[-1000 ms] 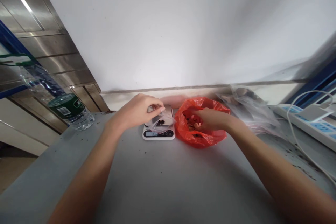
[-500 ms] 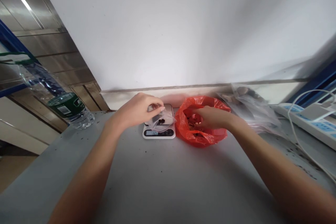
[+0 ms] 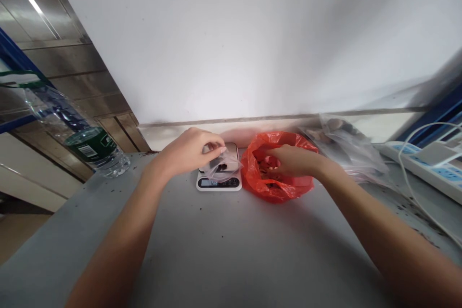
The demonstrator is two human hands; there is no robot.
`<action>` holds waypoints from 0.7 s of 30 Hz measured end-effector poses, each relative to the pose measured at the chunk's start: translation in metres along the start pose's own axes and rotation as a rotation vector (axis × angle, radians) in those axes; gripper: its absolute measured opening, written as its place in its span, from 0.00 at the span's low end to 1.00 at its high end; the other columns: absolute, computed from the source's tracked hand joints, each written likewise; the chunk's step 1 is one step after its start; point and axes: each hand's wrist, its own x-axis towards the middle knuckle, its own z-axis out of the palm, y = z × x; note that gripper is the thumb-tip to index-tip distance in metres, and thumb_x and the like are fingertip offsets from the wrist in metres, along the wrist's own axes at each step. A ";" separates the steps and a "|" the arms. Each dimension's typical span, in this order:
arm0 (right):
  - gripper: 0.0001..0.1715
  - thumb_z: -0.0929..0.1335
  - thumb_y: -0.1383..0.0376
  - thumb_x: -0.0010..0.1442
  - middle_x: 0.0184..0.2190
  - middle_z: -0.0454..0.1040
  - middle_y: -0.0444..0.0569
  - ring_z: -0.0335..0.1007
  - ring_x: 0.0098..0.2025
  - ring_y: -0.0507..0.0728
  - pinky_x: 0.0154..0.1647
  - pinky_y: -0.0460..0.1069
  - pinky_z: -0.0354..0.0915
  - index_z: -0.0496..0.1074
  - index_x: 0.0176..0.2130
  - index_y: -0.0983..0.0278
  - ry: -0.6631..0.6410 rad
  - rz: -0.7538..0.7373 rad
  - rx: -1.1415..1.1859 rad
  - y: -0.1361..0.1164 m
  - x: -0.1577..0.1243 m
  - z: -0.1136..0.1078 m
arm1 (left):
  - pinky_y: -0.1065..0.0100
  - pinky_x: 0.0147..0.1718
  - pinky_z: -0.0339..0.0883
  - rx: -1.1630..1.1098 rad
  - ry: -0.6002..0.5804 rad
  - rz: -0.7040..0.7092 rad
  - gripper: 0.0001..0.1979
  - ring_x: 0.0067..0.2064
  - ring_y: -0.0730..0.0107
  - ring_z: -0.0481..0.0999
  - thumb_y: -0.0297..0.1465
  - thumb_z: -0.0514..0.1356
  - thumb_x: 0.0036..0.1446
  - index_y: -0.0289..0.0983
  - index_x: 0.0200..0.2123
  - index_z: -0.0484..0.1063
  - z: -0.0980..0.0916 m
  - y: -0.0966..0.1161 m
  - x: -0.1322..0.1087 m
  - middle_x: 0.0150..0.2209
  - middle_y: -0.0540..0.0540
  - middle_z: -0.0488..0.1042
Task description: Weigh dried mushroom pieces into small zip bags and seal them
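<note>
My left hand (image 3: 197, 151) pinches the rim of a small clear plastic bag (image 3: 231, 168) between thumb and fingers. The bag rests on a white digital kitchen scale (image 3: 200, 185) with a steel plate, and a few dark pieces show inside it. The scale's display appears to read 125. Right beside the scale sits an open red plastic bag (image 3: 277, 195), holding small brownish dried pieces (image 3: 265, 173). My right hand (image 3: 288, 160) is inside this bag, its fingers curled down among the pieces. Whatever lies between its fingertips is hidden.
A large clear water bottle (image 3: 90, 147) with a green label stands at the left table edge. Behind my right hand lie clear plastic bags (image 3: 346, 149). A white power strip (image 3: 440, 173) and a cable (image 3: 406, 168) are at the right. Dark crumbs dot the grey table (image 3: 224, 260).
Almost nothing differs. My right hand has shifted very slightly inside the red bag; my left hand keeps its pinch on the clear bag.
</note>
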 end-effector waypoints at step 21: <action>0.17 0.68 0.66 0.63 0.45 0.83 0.51 0.79 0.43 0.62 0.35 0.50 0.65 0.77 0.51 0.60 0.028 -0.067 0.016 0.011 0.007 0.004 | 0.68 0.30 0.64 -0.006 -0.023 -0.026 0.16 0.34 0.65 0.79 0.37 0.55 0.66 0.39 0.36 0.81 0.001 -0.007 0.000 0.38 0.45 0.84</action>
